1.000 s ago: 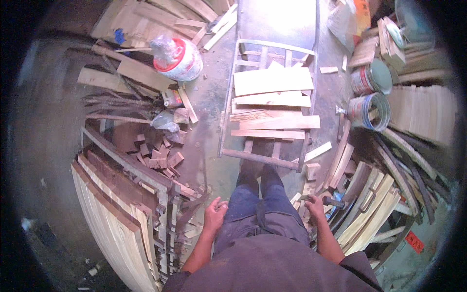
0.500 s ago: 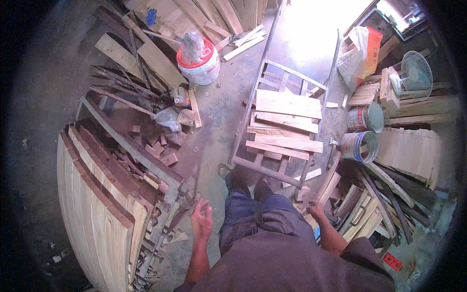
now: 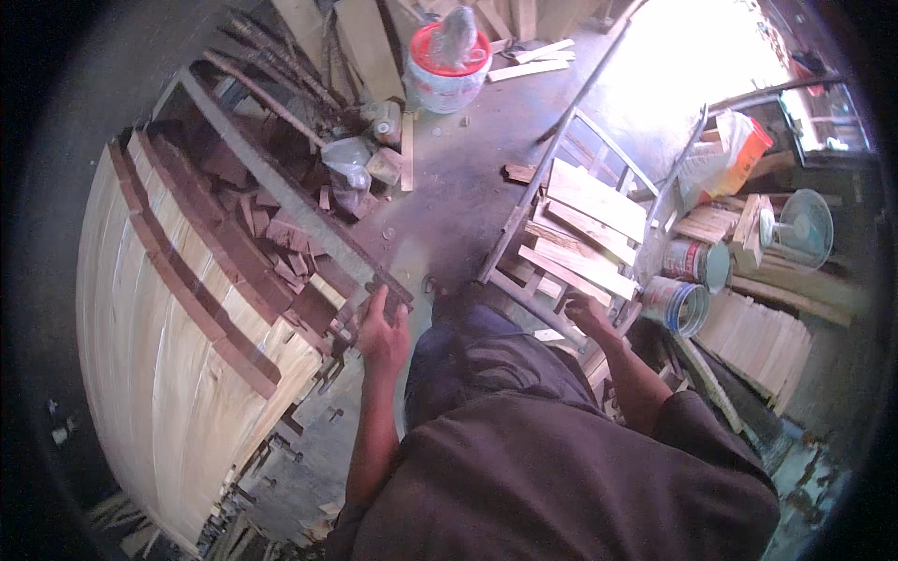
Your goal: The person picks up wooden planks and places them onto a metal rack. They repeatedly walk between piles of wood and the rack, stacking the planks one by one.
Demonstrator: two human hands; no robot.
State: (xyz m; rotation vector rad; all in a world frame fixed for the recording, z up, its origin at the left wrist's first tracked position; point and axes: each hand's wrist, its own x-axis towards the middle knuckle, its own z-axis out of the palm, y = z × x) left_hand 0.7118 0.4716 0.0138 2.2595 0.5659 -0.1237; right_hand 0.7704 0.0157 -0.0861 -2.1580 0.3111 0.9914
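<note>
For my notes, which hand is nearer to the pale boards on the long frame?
Right: the right hand is just below the boards in the picture; the left hand is farther away, to their left.

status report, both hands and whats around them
Left hand at the near end of the grey bar, contact unclear. Right hand by the cart, grip unclear. Curved wood panel at left; boards on the cart.

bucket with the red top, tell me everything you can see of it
The bucket is round and whitish, plastic by its look, with blotchy stains on its side. Its top is red, and a crumpled clear bag sits on it. It stands upright on the floor, beside boards; whether they touch is unclear.
</note>
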